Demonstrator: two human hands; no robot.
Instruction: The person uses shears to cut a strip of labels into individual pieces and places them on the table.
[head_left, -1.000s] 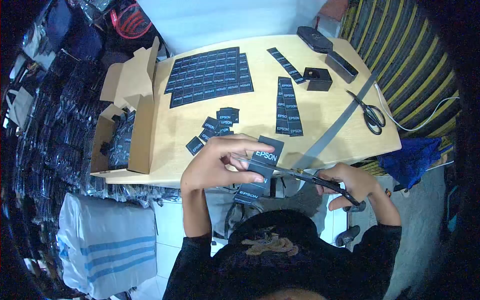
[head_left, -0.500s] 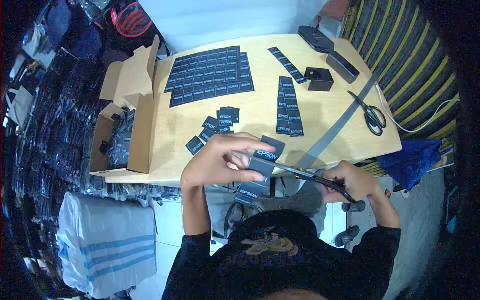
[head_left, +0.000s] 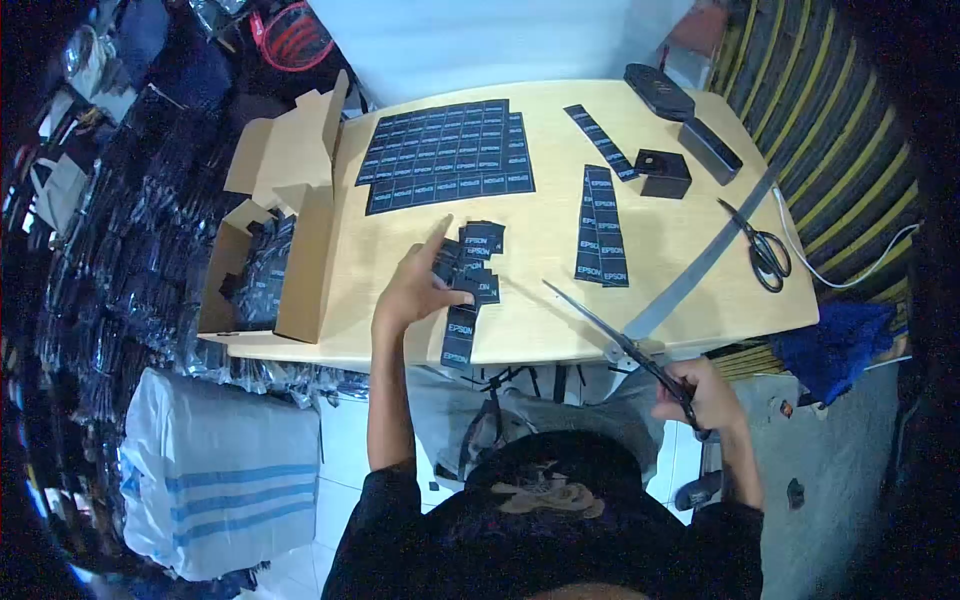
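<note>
My left hand (head_left: pixel 408 288) is above the loose cut labels, index finger stretched out, thumb pressed on the top of a short strip of black EPSON labels (head_left: pixel 459 335). The strip hangs down toward the table's front edge. Beside and partly behind this hand lie several cut labels (head_left: pixel 482 238), overlapping in a pile. My right hand (head_left: pixel 703 394) grips the handles of a pair of scissors (head_left: pixel 612 333) at the front edge. Their long blades point up and left, apart from the strip.
Label sheets (head_left: pixel 440 150) lie at the back of the table, with longer strips (head_left: pixel 602 230) right of centre. An opened cardboard box (head_left: pixel 305 270) stands left. On the right are second scissors (head_left: pixel 766 258), a dark block (head_left: pixel 664 175), a long grey band (head_left: pixel 690 275) and a white cable (head_left: pixel 850 284).
My left hand has moved left with the strip, from the scissors to the label pile, and its index finger has straightened. The scissors have come away from the strip. The camera view has shifted slightly.
</note>
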